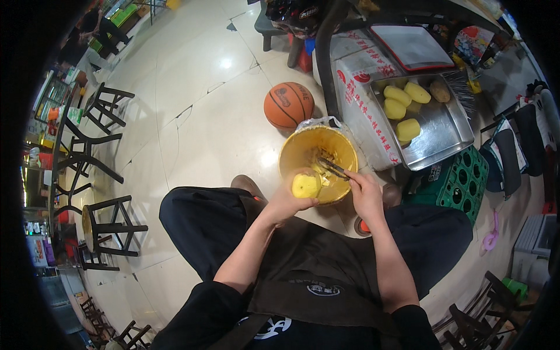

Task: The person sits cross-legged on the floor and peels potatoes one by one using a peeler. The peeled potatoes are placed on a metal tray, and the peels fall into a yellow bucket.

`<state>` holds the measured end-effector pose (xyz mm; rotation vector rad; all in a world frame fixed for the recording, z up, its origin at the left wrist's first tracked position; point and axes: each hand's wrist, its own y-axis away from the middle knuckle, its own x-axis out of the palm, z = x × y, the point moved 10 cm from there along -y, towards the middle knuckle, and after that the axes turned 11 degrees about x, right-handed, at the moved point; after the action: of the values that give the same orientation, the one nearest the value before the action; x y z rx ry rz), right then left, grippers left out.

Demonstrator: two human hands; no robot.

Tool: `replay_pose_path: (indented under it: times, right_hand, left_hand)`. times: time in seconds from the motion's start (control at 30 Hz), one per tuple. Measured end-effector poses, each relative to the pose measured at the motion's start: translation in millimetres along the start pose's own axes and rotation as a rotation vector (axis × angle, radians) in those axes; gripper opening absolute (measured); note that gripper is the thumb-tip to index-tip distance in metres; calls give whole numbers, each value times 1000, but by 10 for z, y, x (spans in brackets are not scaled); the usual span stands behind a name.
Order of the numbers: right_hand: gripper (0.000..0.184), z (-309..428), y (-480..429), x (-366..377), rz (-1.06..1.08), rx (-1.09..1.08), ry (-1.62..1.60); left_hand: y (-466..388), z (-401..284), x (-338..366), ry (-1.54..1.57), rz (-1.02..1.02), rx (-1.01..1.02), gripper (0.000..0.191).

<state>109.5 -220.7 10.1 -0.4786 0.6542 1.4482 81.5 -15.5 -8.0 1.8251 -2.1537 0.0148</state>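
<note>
My left hand (286,204) is closed around a mostly peeled potato (306,185), held over the near left part of a yellow bucket (286,151). My right hand (366,192) grips a dark-handled peeler (334,167), whose head is just right of the potato and above the bucket; whether the two touch I cannot tell. Peelings (326,179) lie inside the bucket. To the right, a steel tray (437,144) holds several peeled yellow potatoes (408,130) in its left half and one brown potato (439,91) near its far edge.
An orange basketball (288,105) rests on the tiled floor behind the bucket. The tray stands on a white foam box (367,118) and above a green bottle crate (468,188). Beyond it is a white tray with a red rim (411,46). Dark wooden stools (111,225) stand left; people are far left.
</note>
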Motion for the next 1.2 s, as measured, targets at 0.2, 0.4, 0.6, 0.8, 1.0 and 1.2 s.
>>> replay_pose_path:
  times: [0.2, 0.4, 0.6, 0.8, 1.0, 1.2]
  right_hand:
    - [30, 334, 197, 87, 50, -83, -148]
    - [35, 816, 465, 117, 17, -250, -60]
    - [32, 343, 225, 163, 14, -150, -141]
    - [28, -131, 78, 206, 47, 138, -171]
    - [31, 654, 388, 191, 75, -118, -237]
    - [31, 367, 186, 151, 1, -142, -214]
  left_hand:
    - [-48, -187, -116, -531, -97, 257, 74]
    - [-60, -137, -122, -474, -84, 149, 68]
    - [-2, -181, -170, -543, -184, 198, 66]
    - [-35, -194, -137, -488, -181, 177, 62]
    - [-104, -88, -107, -345, -43, 158, 47]
    - [-43, -211, -52, -315, -13, 153, 50]
